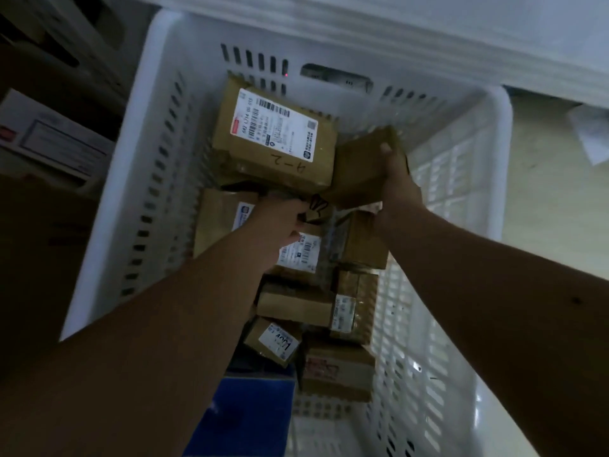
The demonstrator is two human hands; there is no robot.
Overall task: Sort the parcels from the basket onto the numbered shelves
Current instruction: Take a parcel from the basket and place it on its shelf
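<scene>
The white slotted basket (108,245) is far from cleared. A good many brown cardboard parcels lie heaped along its middle, from the far wall down to the near end, so by my reckoning most of the sorting lies ahead. No numbered shelves are in view, so how many parcels have already been shelved cannot be told.

At about 12 o'clock in the basket lies the largest parcel (273,140), label up, with "4-2" or something close handwritten on its near edge, which is likely the shelf code. Just to its right, at about 1 o'clock, the right hand (393,183) grips a small plain carton (359,163), thumb over its top and fingers wrapped under it. The carton sits tilted and looks raised off the heap, so I judge it is being picked out; it is blurred and no marking can be read on it.

The left hand (280,222) is down in the centre of the pile, fingers curled onto a parcel with a black scribble (316,209) on its edge. It seems to hold or steady that one, though the exact grip is partly hidden.

Toward 6 o'clock lie further cartons untouched: a small box with a handwritten white label (275,341), a flat one (296,303) above it, and another (336,371) near the right wall, with a blue object (244,417) at the near end.
</scene>
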